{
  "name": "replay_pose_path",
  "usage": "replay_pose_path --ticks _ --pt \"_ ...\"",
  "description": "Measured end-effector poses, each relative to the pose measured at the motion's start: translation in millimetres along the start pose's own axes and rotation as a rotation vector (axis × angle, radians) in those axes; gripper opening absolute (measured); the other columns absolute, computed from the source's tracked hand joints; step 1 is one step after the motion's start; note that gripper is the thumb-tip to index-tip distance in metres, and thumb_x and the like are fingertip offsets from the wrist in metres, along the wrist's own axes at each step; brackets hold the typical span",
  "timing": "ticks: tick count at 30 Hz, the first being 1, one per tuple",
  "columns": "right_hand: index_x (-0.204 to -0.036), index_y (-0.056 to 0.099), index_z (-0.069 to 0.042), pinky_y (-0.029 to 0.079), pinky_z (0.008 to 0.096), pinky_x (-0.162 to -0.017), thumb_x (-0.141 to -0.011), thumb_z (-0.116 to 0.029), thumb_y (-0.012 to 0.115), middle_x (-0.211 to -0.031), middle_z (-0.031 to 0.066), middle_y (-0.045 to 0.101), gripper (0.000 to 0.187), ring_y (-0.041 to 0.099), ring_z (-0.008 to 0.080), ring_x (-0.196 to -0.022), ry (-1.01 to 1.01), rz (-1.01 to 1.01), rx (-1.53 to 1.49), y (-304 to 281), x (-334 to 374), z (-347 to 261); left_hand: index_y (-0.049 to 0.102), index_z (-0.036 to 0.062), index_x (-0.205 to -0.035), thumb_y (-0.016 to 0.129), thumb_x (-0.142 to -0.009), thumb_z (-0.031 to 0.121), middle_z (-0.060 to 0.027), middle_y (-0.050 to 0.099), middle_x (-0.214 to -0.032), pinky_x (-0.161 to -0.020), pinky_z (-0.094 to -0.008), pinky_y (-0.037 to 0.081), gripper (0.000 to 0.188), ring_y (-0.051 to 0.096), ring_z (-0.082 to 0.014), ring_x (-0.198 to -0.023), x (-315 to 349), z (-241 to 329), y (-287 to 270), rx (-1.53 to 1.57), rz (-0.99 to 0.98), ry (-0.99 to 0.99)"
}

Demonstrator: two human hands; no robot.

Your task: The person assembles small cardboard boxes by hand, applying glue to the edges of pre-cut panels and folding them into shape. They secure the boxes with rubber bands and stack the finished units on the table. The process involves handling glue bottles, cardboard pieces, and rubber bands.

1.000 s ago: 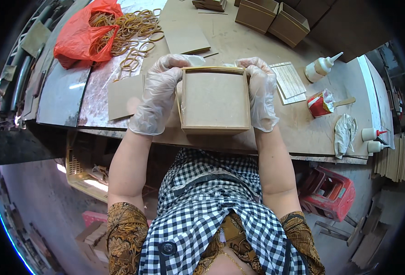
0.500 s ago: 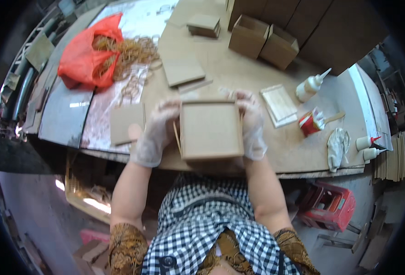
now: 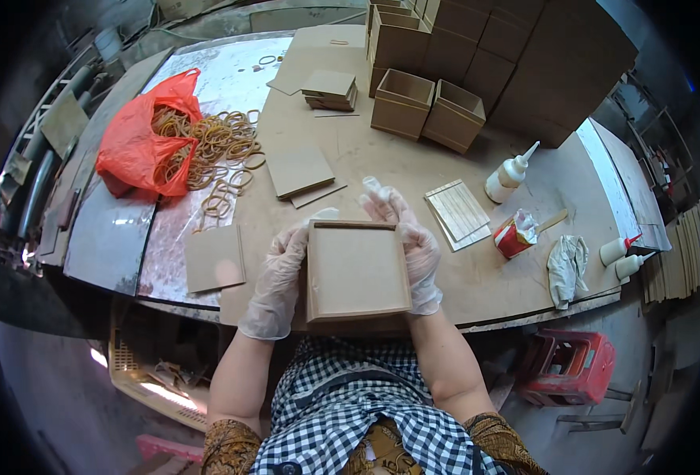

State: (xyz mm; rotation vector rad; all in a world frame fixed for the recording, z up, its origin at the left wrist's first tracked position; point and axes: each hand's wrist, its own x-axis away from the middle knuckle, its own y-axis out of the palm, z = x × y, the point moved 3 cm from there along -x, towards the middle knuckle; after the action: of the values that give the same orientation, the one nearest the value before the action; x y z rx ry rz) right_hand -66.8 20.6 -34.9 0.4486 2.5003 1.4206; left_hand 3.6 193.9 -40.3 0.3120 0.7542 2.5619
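Observation:
A square brown fibreboard box (image 3: 358,273) is between my hands near the table's front edge, its recessed panel facing up within a raised rim. My left hand (image 3: 280,273), in a thin clear glove, closes on its left side. Against the right side rests my gloved right hand (image 3: 417,257), holding the box there; some of its fingers reach past the far right corner. The undersides of both hands and the box's base are hidden.
Flat boards (image 3: 298,170) lie beyond the box, with another board (image 3: 215,257) at left. Rubber bands (image 3: 219,146) spill from a red bag (image 3: 140,146). A glue bottle (image 3: 508,178), pale panels (image 3: 457,214), a red packet (image 3: 514,235) and a cloth (image 3: 567,269) lie right; boxes (image 3: 401,103) stand behind.
The box and both hands sit lower in view. My right hand's fingers have stretched away from the far corner. Thin bands that stood out from the box's sides no longer show.

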Motion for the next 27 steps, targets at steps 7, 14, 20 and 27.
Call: replay_pose_path --ticks 7,14,20,27 --pt "-0.150 0.026 0.006 0.021 0.0410 -0.122 -0.095 -0.025 0.040 -0.155 0.0227 0.030 0.065 0.028 0.0303 -0.146 -0.157 -0.154 0.074 6 1 -6 0.066 0.0047 -0.121 0.058 -0.101 0.028 -0.0020 0.070 -0.107 -0.086 -0.0253 0.052 0.032 0.063 -0.0090 -0.097 8 -1 6 0.097 -0.014 -0.062" --pt "-0.147 0.037 0.001 0.016 0.0391 -0.121 -0.097 -0.069 0.027 -0.152 0.0182 0.039 0.086 0.027 0.0279 -0.145 -0.019 -0.249 -0.047 34 -15 -33 0.050 0.0062 -0.139 0.047 -0.104 0.035 -0.0087 0.059 -0.131 -0.104 -0.0320 0.043 0.045 0.056 -0.0173 -0.118 -1 -2 -3 0.049 0.105 0.018" --pt "-0.153 0.021 0.004 0.005 0.0372 -0.121 -0.095 -0.071 0.027 -0.158 0.0176 0.028 0.096 0.016 0.0267 -0.150 -0.057 -0.251 0.817 17 1 -12 0.022 0.0030 -0.155 0.024 -0.100 0.065 -0.0113 0.024 -0.161 -0.123 -0.0359 0.009 0.083 0.018 -0.0230 -0.149 -9 32 26 -0.255 -0.171 0.199" --pt "-0.154 0.021 0.001 0.014 0.0373 -0.120 -0.103 -0.058 0.029 -0.158 0.0185 0.028 0.079 0.020 0.0285 -0.149 -0.068 -0.355 1.142 39 5 -15 0.015 0.0000 -0.155 0.026 -0.106 0.051 -0.0134 0.014 -0.163 -0.122 -0.0360 0.002 0.072 0.005 -0.0247 -0.152 -8 31 29 -0.521 -0.300 0.162"
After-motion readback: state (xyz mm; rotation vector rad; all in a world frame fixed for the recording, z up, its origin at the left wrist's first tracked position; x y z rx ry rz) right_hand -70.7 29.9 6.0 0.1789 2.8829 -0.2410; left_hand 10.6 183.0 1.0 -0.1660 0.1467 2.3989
